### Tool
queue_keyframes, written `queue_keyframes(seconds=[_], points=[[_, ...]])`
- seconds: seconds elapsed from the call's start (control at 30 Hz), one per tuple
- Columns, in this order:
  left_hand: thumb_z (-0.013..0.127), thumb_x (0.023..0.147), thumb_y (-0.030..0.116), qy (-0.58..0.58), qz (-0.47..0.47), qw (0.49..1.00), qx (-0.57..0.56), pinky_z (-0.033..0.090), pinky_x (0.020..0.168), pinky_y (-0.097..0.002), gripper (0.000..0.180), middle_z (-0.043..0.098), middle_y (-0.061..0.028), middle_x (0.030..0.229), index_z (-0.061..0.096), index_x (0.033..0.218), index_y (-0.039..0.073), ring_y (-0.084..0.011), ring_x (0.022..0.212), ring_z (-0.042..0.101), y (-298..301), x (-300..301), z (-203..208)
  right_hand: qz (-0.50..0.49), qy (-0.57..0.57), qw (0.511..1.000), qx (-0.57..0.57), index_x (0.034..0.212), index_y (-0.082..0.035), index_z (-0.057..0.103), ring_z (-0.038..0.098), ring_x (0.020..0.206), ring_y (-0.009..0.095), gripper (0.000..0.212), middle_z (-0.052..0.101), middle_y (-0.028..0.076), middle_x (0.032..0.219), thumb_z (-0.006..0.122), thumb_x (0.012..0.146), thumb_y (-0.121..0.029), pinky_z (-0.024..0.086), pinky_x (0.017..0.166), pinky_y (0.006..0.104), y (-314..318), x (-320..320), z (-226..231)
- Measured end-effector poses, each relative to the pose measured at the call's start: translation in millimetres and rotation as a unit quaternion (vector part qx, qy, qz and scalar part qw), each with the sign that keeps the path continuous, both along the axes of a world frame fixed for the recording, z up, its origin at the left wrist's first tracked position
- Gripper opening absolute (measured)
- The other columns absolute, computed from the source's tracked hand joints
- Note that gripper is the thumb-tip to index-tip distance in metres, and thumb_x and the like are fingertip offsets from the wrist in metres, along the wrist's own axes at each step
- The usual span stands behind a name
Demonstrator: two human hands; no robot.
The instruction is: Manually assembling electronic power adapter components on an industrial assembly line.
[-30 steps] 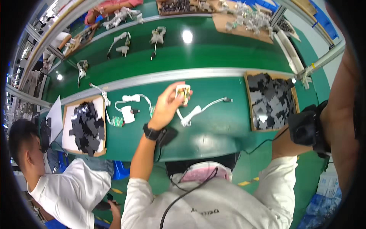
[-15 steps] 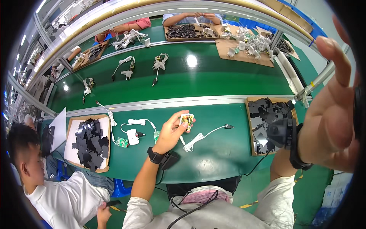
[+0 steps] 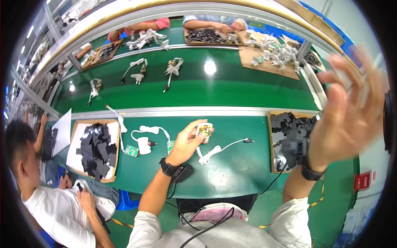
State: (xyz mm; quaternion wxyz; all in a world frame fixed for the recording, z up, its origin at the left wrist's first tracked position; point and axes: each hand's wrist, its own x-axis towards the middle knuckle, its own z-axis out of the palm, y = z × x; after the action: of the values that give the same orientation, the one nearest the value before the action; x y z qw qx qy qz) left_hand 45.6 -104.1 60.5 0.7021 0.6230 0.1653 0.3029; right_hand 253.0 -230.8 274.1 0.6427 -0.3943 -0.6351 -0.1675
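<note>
My left hand (image 3: 183,144) is closed around a small charger circuit board in a white housing (image 3: 204,130), its yellow and green components facing up. A white cable (image 3: 210,155) lies looped beside that hand on the green bench and leads to a dark plug end (image 3: 248,140). Raised at the right, close to the camera, my right hand (image 3: 345,113) has its fingers spread and holds nothing visible; motion blurs it. Below it is a cardboard tray (image 3: 271,140) of black sheet pieces (image 3: 291,126), partly hidden by the hand and its wrist camera.
Left of my left hand lie a white plug housing (image 3: 144,145), a green circuit board (image 3: 132,151) and cables. Another tray (image 3: 116,153) of black pieces stands beside a seated co-worker (image 3: 53,206). Beyond a metal rail (image 3: 173,111), cabled boards lie on a green surface; people's hands work at the back.
My right hand has swung left and away from the camera, its fingers spreading. My left hand keeps hold of the charger board almost unmoved. The co-worker at left has shifted their arms.
</note>
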Motion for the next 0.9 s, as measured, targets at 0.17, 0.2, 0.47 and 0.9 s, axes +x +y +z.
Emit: queue_keyframes(seconds=[0.17, 0.2, 0.47, 0.9], points=[[0.055, 0.098, 0.006, -0.074, 0.03, 0.997, 0.001, 0.05, 0.096, -0.0322, 0.043, 0.062, -0.0179, 0.126, 0.043, 0.139, -0.002, -0.0203, 0.111, 0.061, -2, -3, -1, 0.034, -0.108, 0.95, -0.292, 0.098, -0.001, 0.066, 0.066, 0.083, 0.024, 0.018, 0.068, 0.012, 0.096, 0.069, 0.081, 0.003, 0.053, 0.075, 0.0329, 19, -18, -110], [0.055, 0.098, 0.006, -0.075, 0.032, 0.997, -0.001, 0.05, 0.096, -0.0322, 0.043, 0.062, -0.0179, 0.126, 0.043, 0.139, -0.002, -0.0203, 0.111, 0.061, -3, -2, -3, 0.046, -0.076, 0.949, -0.303, 0.097, -0.001, 0.066, 0.066, 0.083, 0.027, 0.019, 0.067, 0.013, 0.095, 0.07, 0.079, 0.003, 0.053, 0.074, 0.0346, 22, -26, -132], [0.059, 0.097, 0.005, -0.018, 0.047, 0.998, 0.043, 0.05, 0.086, -0.0235, 0.048, 0.065, -0.0095, 0.117, 0.045, 0.142, 0.001, -0.0091, 0.099, 0.062, -9, -4, -5, 0.007, -0.04, 0.963, -0.265, 0.099, -0.002, 0.068, 0.064, 0.08, 0.028, 0.026, 0.062, 0.01, 0.093, 0.071, 0.074, 0.006, 0.053, 0.068, 0.0366, 39, -51, -180], [0.056, 0.098, 0.004, 0.015, 0.039, 0.999, 0.031, 0.051, 0.088, -0.0285, 0.043, 0.066, -0.0119, 0.113, 0.045, 0.139, 0.0, -0.0144, 0.099, 0.063, -3, -5, -1, 0.093, 0.034, 0.952, -0.288, 0.105, -0.002, 0.069, 0.062, 0.084, 0.024, 0.031, 0.062, 0.011, 0.094, 0.067, 0.077, 0.012, 0.053, 0.07, 0.0327, 43, -51, -192]])
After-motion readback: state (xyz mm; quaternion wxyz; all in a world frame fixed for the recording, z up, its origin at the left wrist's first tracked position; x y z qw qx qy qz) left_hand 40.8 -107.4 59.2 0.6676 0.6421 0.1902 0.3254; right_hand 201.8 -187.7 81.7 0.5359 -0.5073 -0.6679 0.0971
